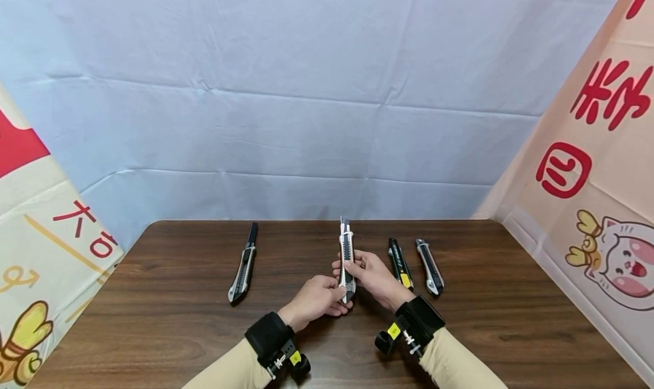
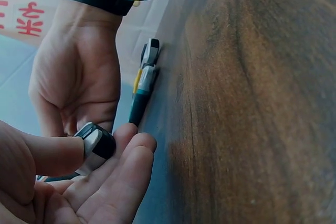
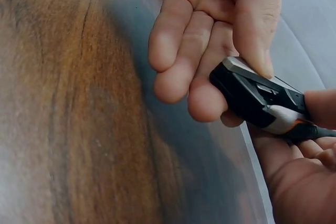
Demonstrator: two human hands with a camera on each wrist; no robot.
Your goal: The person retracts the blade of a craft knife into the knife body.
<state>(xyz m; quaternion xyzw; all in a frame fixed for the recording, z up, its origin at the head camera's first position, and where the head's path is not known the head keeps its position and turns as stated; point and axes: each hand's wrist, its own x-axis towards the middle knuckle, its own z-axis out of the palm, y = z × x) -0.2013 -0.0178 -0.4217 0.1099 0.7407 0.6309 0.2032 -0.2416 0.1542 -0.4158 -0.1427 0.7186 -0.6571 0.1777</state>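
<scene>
A white-and-black snap-off utility knife [image 1: 347,247] is held upright between both hands over the middle of the table, blade end pointing away, with some bare blade showing. My left hand [image 1: 318,297] pinches its butt end, thumb on top and fingers beneath. Higher on the handle, my right hand [image 1: 375,275] grips it with the thumb across its face. In the left wrist view, the black and white butt of the utility knife [image 2: 97,145] shows by the left thumb. From the right wrist, the utility knife's black end [image 3: 244,90] lies over the left fingertips.
On the brown wooden table [image 1: 168,309], a grey-and-black utility knife [image 1: 244,270] lies at left. Just right of the right hand are a black-and-yellow cutter [image 1: 398,261] and another grey-and-black knife [image 1: 430,268]. Pale cloth [image 1: 306,133] hangs behind; printed cloths flank both sides.
</scene>
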